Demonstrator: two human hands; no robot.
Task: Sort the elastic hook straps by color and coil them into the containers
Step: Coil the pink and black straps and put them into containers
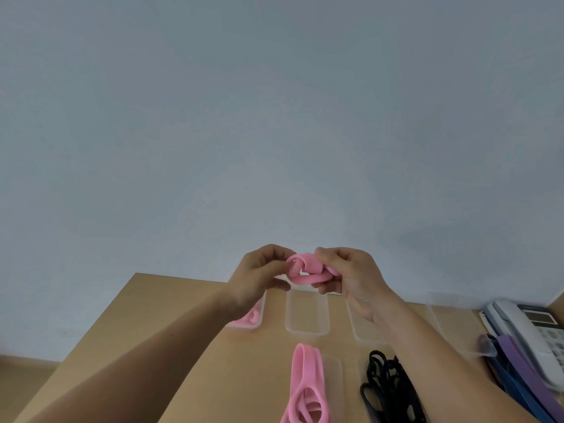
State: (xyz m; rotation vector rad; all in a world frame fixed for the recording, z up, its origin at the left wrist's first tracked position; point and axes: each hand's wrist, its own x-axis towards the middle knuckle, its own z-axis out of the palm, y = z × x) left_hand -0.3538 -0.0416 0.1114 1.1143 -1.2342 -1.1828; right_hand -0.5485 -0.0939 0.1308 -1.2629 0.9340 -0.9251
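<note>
Both hands are raised above the far edge of the wooden table (171, 331), holding one pink strap (305, 270) wound into a small coil. My left hand (259, 276) pinches its left side and my right hand (351, 276) grips its right side. Under my left wrist, a clear container (259, 319) holds some coiled pink strap (248, 319). More pink straps (306, 386) lie loose near me. Black straps (387, 389) lie in a heap to their right.
Three more clear containers (306, 312) (363, 328) (451, 328) stand in a row along the table's back. Purple straps (518, 358) and blue straps (515, 389) lie at the right beside a white desk telephone (531, 328). A pale wall rises behind.
</note>
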